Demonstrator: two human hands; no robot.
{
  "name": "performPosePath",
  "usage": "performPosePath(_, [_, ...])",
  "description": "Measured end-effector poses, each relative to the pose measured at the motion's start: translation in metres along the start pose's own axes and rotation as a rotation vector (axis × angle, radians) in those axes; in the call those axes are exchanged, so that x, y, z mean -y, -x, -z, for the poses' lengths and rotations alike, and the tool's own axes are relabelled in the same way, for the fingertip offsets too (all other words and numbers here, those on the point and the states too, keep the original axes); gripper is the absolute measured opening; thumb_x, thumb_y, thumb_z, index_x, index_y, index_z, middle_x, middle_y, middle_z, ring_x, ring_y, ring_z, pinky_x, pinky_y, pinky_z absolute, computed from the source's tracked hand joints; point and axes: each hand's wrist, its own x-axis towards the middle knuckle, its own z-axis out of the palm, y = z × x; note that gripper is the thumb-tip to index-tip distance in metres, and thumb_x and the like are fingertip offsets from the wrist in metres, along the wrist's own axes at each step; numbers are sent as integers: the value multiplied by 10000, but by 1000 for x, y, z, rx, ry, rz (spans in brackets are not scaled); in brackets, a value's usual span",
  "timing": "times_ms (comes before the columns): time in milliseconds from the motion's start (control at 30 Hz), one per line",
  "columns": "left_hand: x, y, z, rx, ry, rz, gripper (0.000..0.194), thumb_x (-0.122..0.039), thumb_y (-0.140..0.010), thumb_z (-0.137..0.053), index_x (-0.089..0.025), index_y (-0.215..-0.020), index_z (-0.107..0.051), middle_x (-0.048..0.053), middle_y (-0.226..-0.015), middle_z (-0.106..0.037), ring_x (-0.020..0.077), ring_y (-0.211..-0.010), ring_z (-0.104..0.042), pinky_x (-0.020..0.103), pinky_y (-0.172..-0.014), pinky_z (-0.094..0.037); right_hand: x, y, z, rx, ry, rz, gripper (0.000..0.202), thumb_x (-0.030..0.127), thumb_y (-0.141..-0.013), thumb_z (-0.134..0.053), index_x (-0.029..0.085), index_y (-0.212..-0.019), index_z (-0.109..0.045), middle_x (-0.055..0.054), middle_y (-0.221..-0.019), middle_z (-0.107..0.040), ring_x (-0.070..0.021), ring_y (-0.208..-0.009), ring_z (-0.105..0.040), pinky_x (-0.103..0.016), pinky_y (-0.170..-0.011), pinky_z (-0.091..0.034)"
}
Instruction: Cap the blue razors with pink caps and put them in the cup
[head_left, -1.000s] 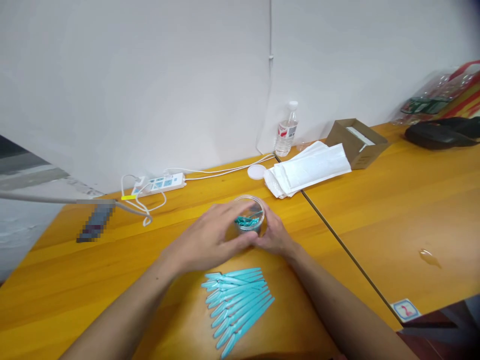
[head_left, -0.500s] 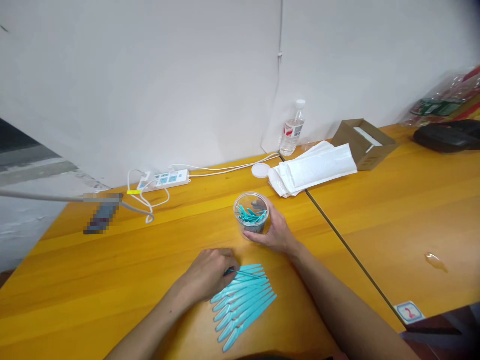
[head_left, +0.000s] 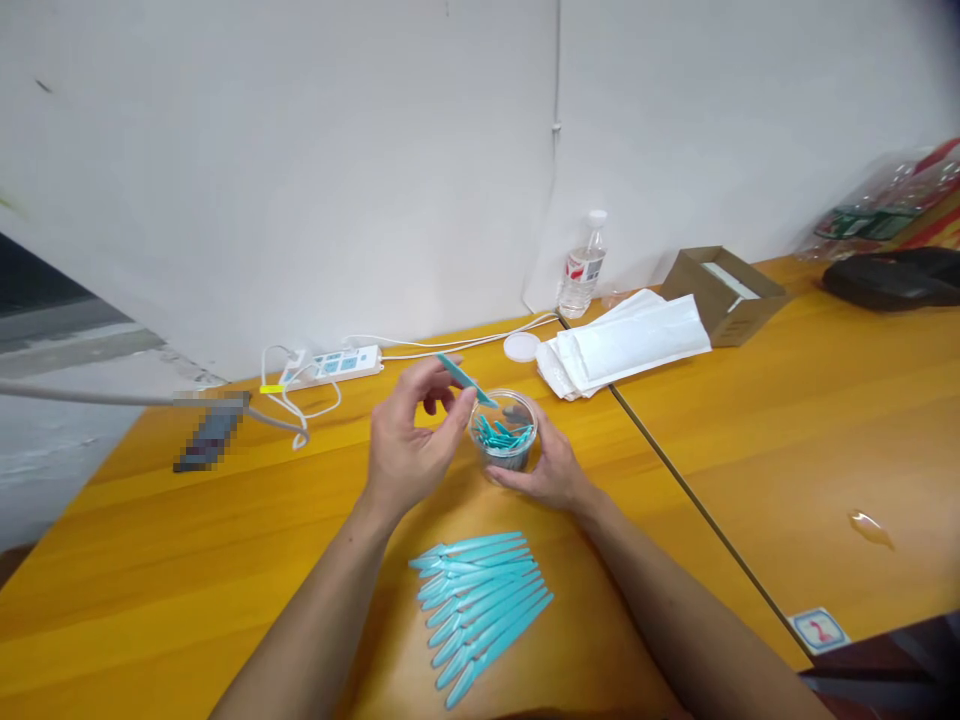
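Observation:
My left hand [head_left: 416, 430] is raised just left of the jar, pinching a slim turquoise eyebrow razor [head_left: 461, 377] between thumb and fingers. The razor slants down to the right, its lower end over the jar's rim. Around the right side of the clear plastic jar [head_left: 510, 462] curls my right hand [head_left: 551, 462], steadying it on the table. Inside the jar lie several small turquoise pieces [head_left: 501, 434], too jumbled to make out singly. Closer to me, several more turquoise razors [head_left: 484, 600] are fanned out side by side, partly overlapping, handles pointing right.
Behind the jar lies a round lid [head_left: 521, 346]. White padded envelopes [head_left: 637, 340], a water bottle [head_left: 583, 268] and an open cardboard box [head_left: 727, 300] stand farther right. A power strip [head_left: 337, 363] with cables and a blurred dark object [head_left: 212, 432] are at left.
My left hand has lifted from the fanned razors and moved up and away from me to the jar, carrying one razor. My right hand stays on the jar.

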Motion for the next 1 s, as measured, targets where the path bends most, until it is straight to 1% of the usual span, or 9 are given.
performPosePath(100, [14,5,-2,136,-152,59,317,-303,-890,-652,-214,-1188,-589,21,-946,-684,116,-755,-570,270,-734,-472,-1,0,1,8,0,4,962,447,-706,-817,222,-1488,-303,-128,-1343,-597,-285,-1231,-594,-457,-1077,-468])
performPosePath(200, [18,25,17,226,-222,148,239,-331,-895,-642,-197,-1093,-643,30,-936,-688,127,-760,-556,265,-731,-458,-4,1,1,22,-2,15,953,450,-713,-811,219,-1487,-306,-131,-1367,-584,-283,-1260,-576,-447,-1097,-453])
performPosePath(233, [17,34,24,315,-217,175,192,-336,-904,-627,-195,-1027,-667,21,-877,-687,125,-728,-558,254,-701,-454,-5,1,1,20,-1,20,954,451,-710,-812,220,-1486,-308,-132,-1379,-576,-284,-1272,-567,-446,-1104,-447])
performPosePath(367, [16,68,30,908,-248,231,184,-322,-917,-578,-229,-888,-734,13,-816,-706,134,-695,-620,235,-641,-439,-6,0,0,-5,9,18,958,447,-695,-820,215,-1480,-321,-137,-1387,-566,-292,-1281,-557,-455,-1110,-441])
performPosePath(467, [21,85,18,1027,-406,232,140,-273,-871,-602,-252,-883,-740,26,-895,-727,171,-772,-660,255,-669,-441,-5,0,-1,-9,7,11,949,450,-698,-816,207,-1473,-326,-135,-1367,-581,-287,-1265,-570,-450,-1101,-449])
performPosePath(667, [32,94,3,986,-451,267,133,-202,-852,-572,-232,-834,-700,21,-825,-705,174,-753,-644,260,-661,-427,-4,1,-1,-8,15,8,945,444,-693,-820,209,-1467,-333,-138,-1361,-583,-288,-1258,-572,-457,-1094,-449])
performPosePath(800, [27,87,25,883,-321,330,170,-263,-924,-522,-201,-872,-671,24,-796,-685,148,-704,-609,247,-637,-448,-5,1,-1,-2,6,14,943,436,-694,-820,215,-1471,-334,-135,-1370,-580,-289,-1267,-567,-459,-1096,-446])
performPosePath(900, [15,70,53,631,-164,327,226,-296,-957,-517,-215,-1130,-636,31,-874,-682,149,-766,-626,264,-694,-511,-6,1,-1,3,10,23,948,437,-692,-822,219,-1475,-333,-134,-1381,-571,-292,-1274,-561,-460,-1099,-442])
performPosePath(1000, [-3,46,63,213,1,246,230,-280,-933,-590,-230,-1155,-620,38,-906,-671,157,-786,-644,288,-712,-548,-6,1,-1,-4,13,17,961,445,-691,-821,227,-1482,-321,-129,-1386,-568,-290,-1272,-562,-461,-1101,-440])
